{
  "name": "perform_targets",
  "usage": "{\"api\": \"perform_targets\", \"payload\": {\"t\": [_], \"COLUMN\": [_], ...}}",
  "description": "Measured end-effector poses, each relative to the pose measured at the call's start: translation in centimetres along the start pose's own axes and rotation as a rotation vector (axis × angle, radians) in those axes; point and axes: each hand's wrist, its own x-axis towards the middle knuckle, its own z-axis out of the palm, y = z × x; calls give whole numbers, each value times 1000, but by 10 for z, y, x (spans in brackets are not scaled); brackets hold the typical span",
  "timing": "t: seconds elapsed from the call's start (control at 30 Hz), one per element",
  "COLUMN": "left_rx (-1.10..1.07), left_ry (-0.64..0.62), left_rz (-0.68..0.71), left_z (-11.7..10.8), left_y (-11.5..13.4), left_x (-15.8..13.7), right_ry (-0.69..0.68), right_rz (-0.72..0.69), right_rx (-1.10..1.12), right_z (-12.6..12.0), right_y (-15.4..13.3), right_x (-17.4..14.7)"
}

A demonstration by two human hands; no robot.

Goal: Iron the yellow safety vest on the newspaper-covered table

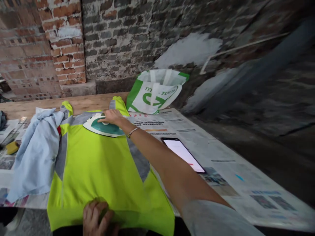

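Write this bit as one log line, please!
right hand: holding iron on yellow garment | left hand: at garment's near edge | phone: lit, on newspaper | blue cloth: left of garment

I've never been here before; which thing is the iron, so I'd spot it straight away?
Start with the newspaper-covered table and find the neon-yellow and grey top spread across it. Near the shoulder end, look under the person's right hand. There sits the iron, set apart from the soft cloth around it by its pointed white-and-teal body.
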Motion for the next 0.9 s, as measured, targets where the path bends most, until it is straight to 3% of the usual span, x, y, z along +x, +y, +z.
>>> {"api": "perform_targets", "payload": {"t": [0.13, 0.27, 0.4, 0.53, 0.7, 0.9], "left_rx": [-20, 4, -17, -32, -26, -31], "left_ry": [7, -47, -15, 4, 23, 26], "left_rz": [-7, 8, 24, 21, -2, -20], "left_z": [-2, -7, -6, -3, -1, 1], "left_y": [1, 1, -1, 0, 3, 6], "left_x": [1, 4, 4, 2, 1, 0], "right_ry": [-72, -103, -155, -170, -121, -13], "right_rz": [-55, -142, -199, -250, -211, -74], "right_rx": [29, 5, 2, -11, -46, -51], "right_z": [-2, -6, -6, -4, -2, 5], "right_y": [-3, -19, -40, -51, -56, -61], "right_x": [-27, -98, -173, -209, -182, -80]}}
